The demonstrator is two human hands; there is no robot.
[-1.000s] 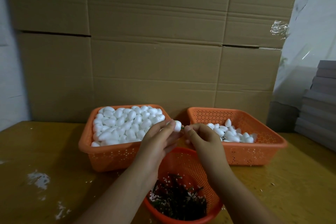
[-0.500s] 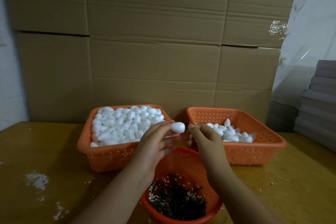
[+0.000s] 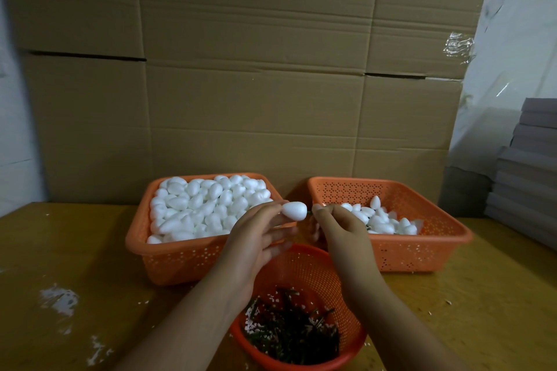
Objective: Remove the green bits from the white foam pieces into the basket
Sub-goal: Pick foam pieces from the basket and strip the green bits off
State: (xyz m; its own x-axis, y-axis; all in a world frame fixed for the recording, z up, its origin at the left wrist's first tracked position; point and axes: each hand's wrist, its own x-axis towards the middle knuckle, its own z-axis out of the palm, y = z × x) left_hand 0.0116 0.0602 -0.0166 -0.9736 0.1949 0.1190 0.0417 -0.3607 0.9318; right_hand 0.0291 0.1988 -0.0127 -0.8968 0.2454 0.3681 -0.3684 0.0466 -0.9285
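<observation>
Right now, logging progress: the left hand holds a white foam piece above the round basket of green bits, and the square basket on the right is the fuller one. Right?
Not quite. The head view shows the left square basket heaped full; the right square basket holds few. The left hand does hold the white foam piece above the round basket of green bits.

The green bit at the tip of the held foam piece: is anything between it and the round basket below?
Nothing visible blocks it. The green bit sits between the left hand and right hand, above the far rim of the round basket, with only open air below.
</observation>
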